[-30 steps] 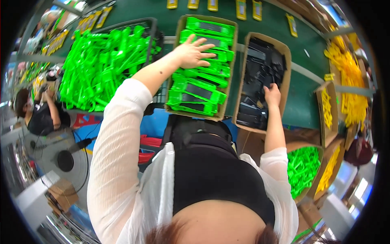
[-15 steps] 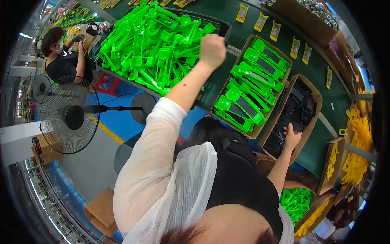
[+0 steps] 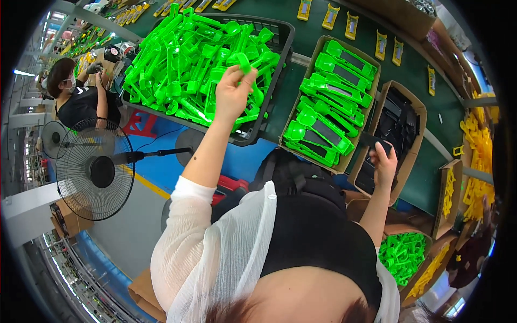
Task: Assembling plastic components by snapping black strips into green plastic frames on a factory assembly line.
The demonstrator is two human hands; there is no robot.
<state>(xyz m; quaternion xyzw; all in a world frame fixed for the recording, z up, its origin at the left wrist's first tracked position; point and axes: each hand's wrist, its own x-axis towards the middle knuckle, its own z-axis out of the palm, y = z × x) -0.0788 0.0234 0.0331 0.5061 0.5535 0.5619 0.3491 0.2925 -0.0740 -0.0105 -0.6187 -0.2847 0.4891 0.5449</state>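
My left hand (image 3: pixel 231 96) is over the near right part of a heap of green plastic parts (image 3: pixel 183 59) in a black crate (image 3: pixel 287 49). Its fingers are pinched on a green plastic part (image 3: pixel 244 63) that sticks up past the fingertips. My right hand (image 3: pixel 384 166) is above the near end of a carton (image 3: pixel 414 167) of flat black plastic pieces (image 3: pixel 397 116). Between its thumb and fingers is a flat black piece (image 3: pixel 374 141). Between the two hands stands a carton (image 3: pixel 377 83) of green parts with dark strips set into them (image 3: pixel 329 129).
Yellow parts (image 3: pixel 351 27) lie spaced along the green belt (image 3: pixel 301 35). To the right are cartons and heaps of yellow pieces (image 3: pixel 476 177). A box of small green parts (image 3: pixel 403 258) stands near my right elbow. A fan (image 3: pixel 101 171) and a masked co-worker (image 3: pixel 81 102) are at left.
My left hand has moved left and nearer, and a green part now shows in its fingers. My right hand has lifted slightly with a black piece. The view has shifted a little.
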